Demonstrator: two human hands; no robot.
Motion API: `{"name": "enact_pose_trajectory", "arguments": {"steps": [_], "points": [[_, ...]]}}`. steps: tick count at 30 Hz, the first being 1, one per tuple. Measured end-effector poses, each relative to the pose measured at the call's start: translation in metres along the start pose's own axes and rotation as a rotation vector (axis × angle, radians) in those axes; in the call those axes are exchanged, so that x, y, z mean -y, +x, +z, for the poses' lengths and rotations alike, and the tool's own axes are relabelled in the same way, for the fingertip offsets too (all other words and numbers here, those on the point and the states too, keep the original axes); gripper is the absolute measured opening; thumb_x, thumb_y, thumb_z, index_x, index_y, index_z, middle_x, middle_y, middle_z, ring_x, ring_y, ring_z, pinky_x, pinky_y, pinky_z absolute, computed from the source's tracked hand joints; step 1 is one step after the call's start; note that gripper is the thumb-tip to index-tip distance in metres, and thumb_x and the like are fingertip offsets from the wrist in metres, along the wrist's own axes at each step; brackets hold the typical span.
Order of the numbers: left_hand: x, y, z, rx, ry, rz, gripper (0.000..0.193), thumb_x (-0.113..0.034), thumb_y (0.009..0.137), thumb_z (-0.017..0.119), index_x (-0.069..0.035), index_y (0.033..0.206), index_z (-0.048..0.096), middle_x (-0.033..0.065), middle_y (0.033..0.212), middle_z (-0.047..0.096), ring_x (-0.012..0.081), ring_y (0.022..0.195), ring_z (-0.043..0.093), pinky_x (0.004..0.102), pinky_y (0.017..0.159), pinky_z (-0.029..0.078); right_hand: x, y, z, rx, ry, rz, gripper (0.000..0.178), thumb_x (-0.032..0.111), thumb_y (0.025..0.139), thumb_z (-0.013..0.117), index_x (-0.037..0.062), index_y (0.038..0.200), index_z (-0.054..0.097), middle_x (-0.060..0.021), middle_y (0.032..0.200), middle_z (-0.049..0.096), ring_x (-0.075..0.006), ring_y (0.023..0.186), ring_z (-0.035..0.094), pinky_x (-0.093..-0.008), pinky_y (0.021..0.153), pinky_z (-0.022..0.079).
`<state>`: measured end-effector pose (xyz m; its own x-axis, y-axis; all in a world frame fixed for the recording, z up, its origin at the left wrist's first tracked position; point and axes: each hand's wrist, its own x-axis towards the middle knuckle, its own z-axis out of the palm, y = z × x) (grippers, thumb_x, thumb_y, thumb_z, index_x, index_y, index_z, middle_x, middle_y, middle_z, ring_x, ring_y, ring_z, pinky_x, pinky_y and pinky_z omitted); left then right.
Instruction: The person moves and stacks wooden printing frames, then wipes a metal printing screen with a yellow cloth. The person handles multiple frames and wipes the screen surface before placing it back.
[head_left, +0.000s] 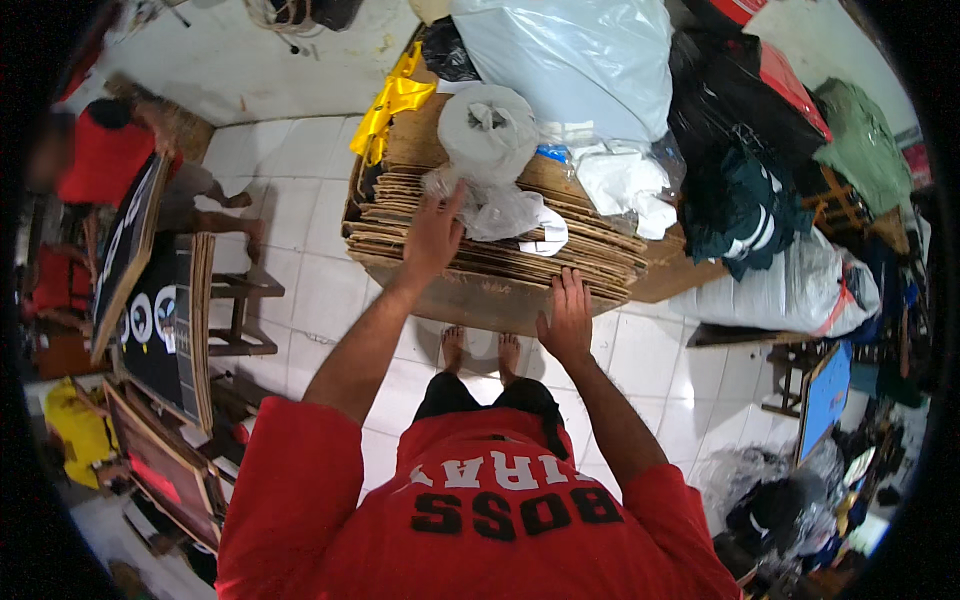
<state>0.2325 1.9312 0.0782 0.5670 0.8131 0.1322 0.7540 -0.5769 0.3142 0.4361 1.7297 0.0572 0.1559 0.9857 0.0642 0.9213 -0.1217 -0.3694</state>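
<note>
Two hands [432, 240] [569, 318] at cardboard stack [490, 256]; tiled floor [310, 220].

Rough, matt cardboard is being shown by the stacked sheets [490, 259]; crinkled, translucent plastic by the film [492, 212]; glossy, creased plastic by the large bag [575, 65]; smooth, shiny tile by the floor [310, 280].

Both forearms [372, 338] reach forward, left grip [436, 228] farther out, right grip [568, 318] palm-down with its thumb [542, 324] spread.

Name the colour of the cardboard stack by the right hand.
The cardboard stack is brown; it shows best in the head view.
</note>
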Motion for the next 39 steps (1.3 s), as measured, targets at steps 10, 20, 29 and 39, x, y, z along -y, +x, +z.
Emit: {"name": "enact_pose_trajectory", "arguments": {"steps": [10, 20, 29, 39], "points": [[0.043, 0.028, -0.023, 0.216, -0.393, 0.096, 0.063, -0.011, 0.081, 0.06, -0.019, 0.137, 0.034, 0.0214, 0.113, 0.055, 0.0362, 0.102, 0.054, 0.0417, 0.088, 0.043, 0.033, -0.003, 0.006, -0.109, -0.033, 0.193, 0.06, 0.023, 0.073, 0.064, -0.0013, 0.124, 0.043, -0.0191, 0.125, 0.041, -0.0381, 0.121, 0.034, -0.0469, 0.101, 0.029], [0.032, -0.01, -0.059, 0.286, -0.737, -0.169, 0.038, -0.005, 0.083, 0.057, -0.012, 0.121, 0.056, 0.0097, 0.073, 0.063, 0.0242, 0.059, 0.059, 0.0339, 0.058, 0.049, 0.035, -0.004, 0.004, -0.1, -0.147, 0.282, 0.053, 0.032, 0.083, 0.057, 0.0026, 0.126, 0.046, -0.0141, 0.132, 0.042, -0.0369, 0.106, 0.043, -0.0445, 0.091, 0.037], [0.032, -0.028, -0.035, -0.347, -0.441, -0.044, 0.095, -0.011, 0.064, 0.079, -0.002, 0.137, 0.019, 0.021, 0.133, 0.027, 0.0238, 0.1, 0.051, 0.0316, 0.073, 0.047, 0.027, 0.009, 0.004, -0.1, -0.11, 0.328, 0.041, 0.034, 0.084, 0.054, 0.0031, 0.11, 0.054, -0.0127, 0.119, 0.05, -0.0322, 0.095, 0.048, -0.0432, 0.083, 0.04], [0.104, 0.051, -0.072, -0.466, -0.417, -0.172, 0.017, -0.016, 0.076, 0.06, 0.0, 0.083, 0.059, 0.0182, 0.073, 0.062, 0.034, 0.066, 0.06, 0.0398, 0.058, 0.045, 0.02, 0.003, -0.001, -0.083, -0.111, 0.304, 0.041, 0.035, 0.086, 0.052, 0.0087, 0.118, 0.053, -0.0135, 0.106, 0.051, -0.0326, 0.094, 0.048, -0.0458, 0.079, 0.04]]}}
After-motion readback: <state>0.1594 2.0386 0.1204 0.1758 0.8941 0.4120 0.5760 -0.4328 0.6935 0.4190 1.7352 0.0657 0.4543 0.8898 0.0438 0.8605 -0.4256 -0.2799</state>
